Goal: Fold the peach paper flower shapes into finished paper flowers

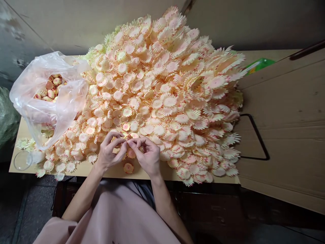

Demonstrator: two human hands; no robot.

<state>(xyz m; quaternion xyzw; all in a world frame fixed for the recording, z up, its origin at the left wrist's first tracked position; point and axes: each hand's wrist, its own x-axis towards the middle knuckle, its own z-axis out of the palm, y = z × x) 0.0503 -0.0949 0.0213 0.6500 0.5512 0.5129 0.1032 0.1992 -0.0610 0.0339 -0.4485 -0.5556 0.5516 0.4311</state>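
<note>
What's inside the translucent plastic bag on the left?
Small red-edged flower pieces show heaped in the opening of the plastic bag. Its cloudy film obscures the rest, and whatever lies beneath the top pieces is covered.

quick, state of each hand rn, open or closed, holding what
Left hand: fingers curled; whether it grips anything cannot be told.
Right hand: closed in a pinch; anything held cannot be made out.
</note>
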